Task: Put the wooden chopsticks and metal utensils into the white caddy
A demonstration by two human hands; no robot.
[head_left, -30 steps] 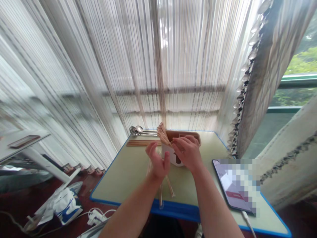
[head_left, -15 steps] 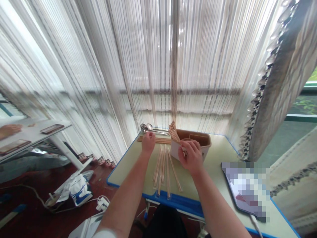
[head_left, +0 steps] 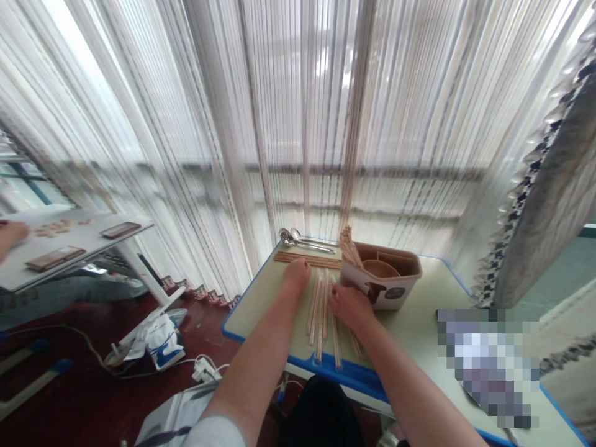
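My left hand [head_left: 297,273] is curled closed just in front of a row of brown chopsticks [head_left: 321,261] lying crosswise; whatever it may hold is hidden. My right hand [head_left: 350,302] is bent with its fingers drawn together at the upper ends of several wrapped chopsticks [head_left: 325,313]. They fan out toward the table's front edge, and I cannot make out whether any is gripped. Right behind that hand stands a white and brown divided holder [head_left: 405,287]. A bundle of chopsticks [head_left: 350,245] leans in its left compartment, and a round brown piece [head_left: 382,269] sits inside.
Metal ladles and spoons [head_left: 307,243] lie along the back of the blue-edged table [head_left: 254,304]. A blurred-out tablet-like device [head_left: 487,372] with a cable is at the right. At far left, another person's hand [head_left: 12,236] is over a white table [head_left: 93,251] with small pieces.
My right hand has come down from the holder's front rim to the wrapped chopsticks. My left hand has moved slightly nearer to me, off the brown chopsticks. The view has turned left.
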